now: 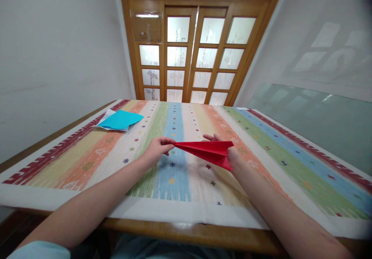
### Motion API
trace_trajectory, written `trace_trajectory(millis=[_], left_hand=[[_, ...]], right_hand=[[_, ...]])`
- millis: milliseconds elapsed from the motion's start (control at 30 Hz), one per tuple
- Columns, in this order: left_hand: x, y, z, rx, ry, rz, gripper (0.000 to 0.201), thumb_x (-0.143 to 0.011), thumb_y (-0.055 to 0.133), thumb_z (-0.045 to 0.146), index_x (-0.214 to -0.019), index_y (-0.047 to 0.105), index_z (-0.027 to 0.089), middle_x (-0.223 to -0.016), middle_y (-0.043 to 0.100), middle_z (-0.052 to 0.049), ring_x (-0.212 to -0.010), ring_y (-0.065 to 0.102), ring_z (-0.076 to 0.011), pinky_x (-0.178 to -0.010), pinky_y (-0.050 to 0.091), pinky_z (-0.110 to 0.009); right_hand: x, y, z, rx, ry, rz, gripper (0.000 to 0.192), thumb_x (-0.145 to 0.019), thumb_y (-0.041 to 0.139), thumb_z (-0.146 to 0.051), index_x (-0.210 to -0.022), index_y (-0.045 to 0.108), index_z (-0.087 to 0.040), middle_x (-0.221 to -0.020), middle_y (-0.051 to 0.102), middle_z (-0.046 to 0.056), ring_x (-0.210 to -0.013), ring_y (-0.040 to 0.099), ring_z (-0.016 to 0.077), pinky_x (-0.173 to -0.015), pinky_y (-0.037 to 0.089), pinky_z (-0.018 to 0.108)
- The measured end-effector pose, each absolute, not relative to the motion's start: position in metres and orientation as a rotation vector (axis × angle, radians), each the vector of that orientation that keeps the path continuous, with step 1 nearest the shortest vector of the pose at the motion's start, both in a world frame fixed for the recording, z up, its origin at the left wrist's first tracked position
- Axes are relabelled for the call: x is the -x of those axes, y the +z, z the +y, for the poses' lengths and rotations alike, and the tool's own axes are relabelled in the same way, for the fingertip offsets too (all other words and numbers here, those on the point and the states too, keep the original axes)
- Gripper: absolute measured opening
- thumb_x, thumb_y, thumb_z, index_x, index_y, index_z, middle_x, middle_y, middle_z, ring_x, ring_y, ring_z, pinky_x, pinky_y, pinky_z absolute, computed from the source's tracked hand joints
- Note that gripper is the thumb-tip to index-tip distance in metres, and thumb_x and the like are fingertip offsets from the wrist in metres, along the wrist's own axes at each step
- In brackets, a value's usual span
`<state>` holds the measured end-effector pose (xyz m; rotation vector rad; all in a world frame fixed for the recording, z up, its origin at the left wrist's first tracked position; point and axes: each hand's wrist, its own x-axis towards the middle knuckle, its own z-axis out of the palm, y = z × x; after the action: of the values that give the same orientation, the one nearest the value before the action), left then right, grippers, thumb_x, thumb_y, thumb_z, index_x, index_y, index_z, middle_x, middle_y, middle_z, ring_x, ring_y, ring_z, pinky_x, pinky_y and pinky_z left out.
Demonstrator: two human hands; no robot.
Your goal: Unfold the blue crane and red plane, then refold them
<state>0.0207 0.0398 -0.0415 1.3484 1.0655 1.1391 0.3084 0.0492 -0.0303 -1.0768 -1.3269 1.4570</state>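
Observation:
A red folded paper airplane is held above the tablecloth, its narrow nose to the left and its wide tail to the right. My left hand pinches the nose between thumb and fingers. At the tail, my right hand grips the paper from the right side. Some of its fingers stretch out behind the upper edge, while the rest are hidden by the paper.
Blue and white paper sheets lie at the table's far left. A striped, patterned tablecloth covers the table. A pale glass-like panel stands along the right side, and wooden glazed doors are beyond the far edge.

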Motion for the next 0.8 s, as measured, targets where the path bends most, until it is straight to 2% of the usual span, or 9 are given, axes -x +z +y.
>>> trace_trajectory(millis=[100,200,300,400,500,567,800], left_hand=[[-0.020,-0.045,0.041,-1.310,1.162,1.151,0.025,-0.071,0.072,0.023,-0.094,0.074,0.012,-0.079,0.068,-0.006,-0.058,0.052,-0.0103,-0.052,0.041,-0.023],[-0.020,-0.051,0.043,-1.302,1.178,1.198,0.026,-0.072,0.071,0.024,-0.094,0.074,0.011,-0.080,0.068,-0.005,-0.056,0.050,-0.0095,-0.052,0.040,-0.023],[-0.020,-0.057,0.045,-1.281,1.191,1.228,0.024,-0.072,0.071,0.024,-0.092,0.074,0.012,-0.074,0.066,-0.003,-0.052,0.048,-0.0087,-0.049,0.037,-0.022],[-0.021,-0.061,0.047,-1.259,1.191,1.249,0.022,-0.072,0.069,0.023,-0.090,0.074,0.013,-0.067,0.062,0.000,-0.048,0.047,-0.0084,-0.047,0.034,-0.022],[-0.020,-0.061,0.049,-1.248,1.199,1.271,0.019,-0.072,0.068,0.023,-0.088,0.072,0.014,-0.063,0.059,0.002,-0.046,0.047,-0.0084,-0.047,0.034,-0.021],[-0.019,-0.060,0.050,-1.247,1.210,1.285,0.018,-0.072,0.067,0.022,-0.087,0.071,0.014,-0.061,0.057,0.003,-0.046,0.047,-0.0085,-0.047,0.034,-0.021],[-0.008,-0.064,0.059,-1.217,1.220,1.294,0.019,-0.071,0.065,0.024,-0.087,0.068,0.015,-0.053,0.051,0.005,-0.042,0.044,-0.0085,-0.044,0.030,-0.020]], right_hand=[[-0.327,-0.033,0.072,1.178,1.174,-1.000,0.028,-0.089,0.052,-0.049,-0.098,0.061,-0.024,-0.092,0.069,0.008,-0.077,0.068,0.0218,-0.070,0.057,0.037],[-0.341,-0.034,0.082,1.159,0.762,-0.912,0.021,-0.085,0.060,-0.042,-0.097,0.060,-0.024,-0.090,0.064,0.005,-0.071,0.061,0.0176,-0.066,0.053,0.032],[-0.345,-0.029,0.075,1.137,0.324,-1.144,0.021,-0.089,0.059,-0.041,-0.098,0.064,-0.022,-0.091,0.064,0.006,-0.078,0.060,0.0200,-0.074,0.052,0.035],[-0.337,-0.023,0.062,1.121,0.055,-1.556,0.025,-0.091,0.059,-0.042,-0.102,0.068,-0.022,-0.101,0.066,0.010,-0.092,0.061,0.0255,-0.086,0.051,0.042],[-0.327,-0.024,0.052,1.052,-0.046,-1.937,0.032,-0.090,0.063,-0.039,-0.118,0.069,-0.024,-0.111,0.064,0.012,-0.104,0.060,0.0290,-0.095,0.048,0.046],[-0.323,-0.026,0.051,1.022,-0.052,-2.040,0.035,-0.091,0.062,-0.038,-0.123,0.068,-0.025,-0.111,0.063,0.012,-0.105,0.060,0.0292,-0.094,0.048,0.046],[-0.332,-0.031,0.059,1.008,0.072,-2.204,0.024,-0.091,0.063,-0.040,-0.106,0.075,-0.026,-0.100,0.065,0.010,-0.094,0.062,0.0254,-0.086,0.049,0.041]])
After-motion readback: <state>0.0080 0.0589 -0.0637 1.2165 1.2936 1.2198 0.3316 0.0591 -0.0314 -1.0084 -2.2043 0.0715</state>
